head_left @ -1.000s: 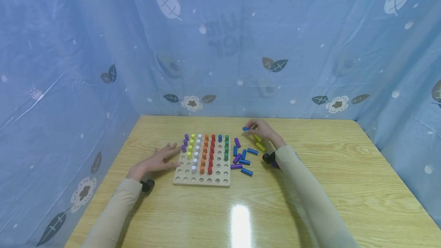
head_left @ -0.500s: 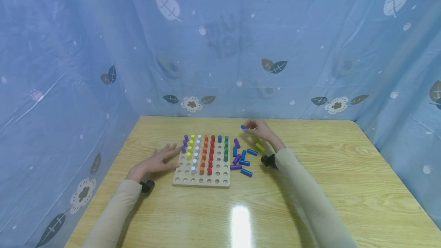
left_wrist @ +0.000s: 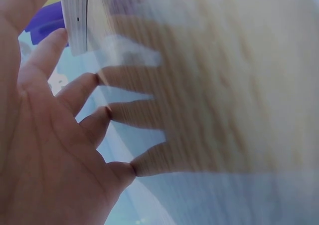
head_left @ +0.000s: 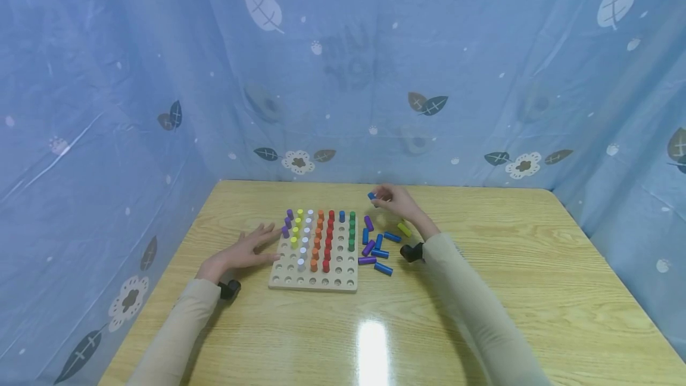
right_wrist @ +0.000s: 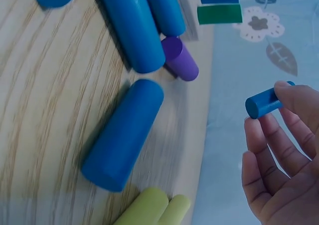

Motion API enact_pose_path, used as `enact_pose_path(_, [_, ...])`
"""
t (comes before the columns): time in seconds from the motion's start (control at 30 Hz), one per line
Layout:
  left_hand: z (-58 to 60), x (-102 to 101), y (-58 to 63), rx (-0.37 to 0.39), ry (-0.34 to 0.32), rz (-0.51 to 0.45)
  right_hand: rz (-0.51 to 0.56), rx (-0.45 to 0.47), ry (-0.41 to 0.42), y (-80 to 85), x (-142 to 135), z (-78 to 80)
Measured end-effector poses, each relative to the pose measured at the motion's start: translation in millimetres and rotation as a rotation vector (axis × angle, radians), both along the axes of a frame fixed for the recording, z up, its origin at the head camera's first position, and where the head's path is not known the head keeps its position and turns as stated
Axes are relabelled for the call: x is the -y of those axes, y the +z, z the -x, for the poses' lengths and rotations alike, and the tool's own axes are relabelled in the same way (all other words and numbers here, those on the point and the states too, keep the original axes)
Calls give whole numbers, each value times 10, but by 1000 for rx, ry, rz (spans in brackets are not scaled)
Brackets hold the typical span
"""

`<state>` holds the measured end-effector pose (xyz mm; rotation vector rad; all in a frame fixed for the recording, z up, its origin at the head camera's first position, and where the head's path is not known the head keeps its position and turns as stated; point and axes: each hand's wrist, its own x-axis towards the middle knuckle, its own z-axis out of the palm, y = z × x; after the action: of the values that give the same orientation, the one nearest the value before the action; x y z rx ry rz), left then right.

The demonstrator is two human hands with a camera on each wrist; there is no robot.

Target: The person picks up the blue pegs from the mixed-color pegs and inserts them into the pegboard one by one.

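In the head view, a wooden pegboard (head_left: 316,286) holds upright pegs in colour columns: purple, yellow, white, orange, red, one blue peg (head_left: 342,217) and green. My left hand (head_left: 241,251) lies spread at the board's left side. In the left wrist view its straight fingertips (left_wrist: 102,116) touch the table, and one finger meets the board's edge (left_wrist: 75,20). Above the table behind the loose pegs, my right hand (head_left: 399,204) pinches a blue peg (right_wrist: 263,104) between thumb and fingers. One end of that peg sticks out, tilted.
Right of the board lie several loose blue pegs (head_left: 393,236) and purple pegs (head_left: 367,260). A yellow peg (head_left: 404,229) lies under the right forearm, with a second beside it in the right wrist view. A blue patterned curtain (head_left: 343,76) hangs behind the table (head_left: 482,219).
My right hand has moved a little left towards the board, lifting the blue peg and turning it from lying flat to tilted. The left hand has stayed in place.
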<state>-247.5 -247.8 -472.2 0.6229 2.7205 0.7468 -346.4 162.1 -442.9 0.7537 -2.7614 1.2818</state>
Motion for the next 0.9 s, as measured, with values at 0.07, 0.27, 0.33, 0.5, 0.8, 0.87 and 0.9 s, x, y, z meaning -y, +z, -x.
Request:
enact_pose_path(0.07, [1, 2, -4, -1, -2, 1, 9, 1, 10, -2, 15, -5])
enact_pose_path(0.27, [0, 9, -24, -8, 0, 14, 38, -7, 37, 6, 67, -39])
enact_pose_path(0.33, [-1, 9, -27, -9, 1, 16, 52, -13, 45, 15, 87, -55])
enact_pose_path(0.5, [-5, 8, -30, -9, 3, 14, 73, -27, 50, 25, 142, -81])
enact_pose_path(0.8, [-4, 9, -29, 4, 2, 13, 95, -64, 89, 27, 248, -132])
enact_pose_path(0.87, [-3, 9, -24, 8, 1, 8, 96, -61, 88, 33, 273, -149])
enact_pose_path(0.9, [-3, 9, -24, 8, 0, 7, 97, -57, 89, 39, 283, -162])
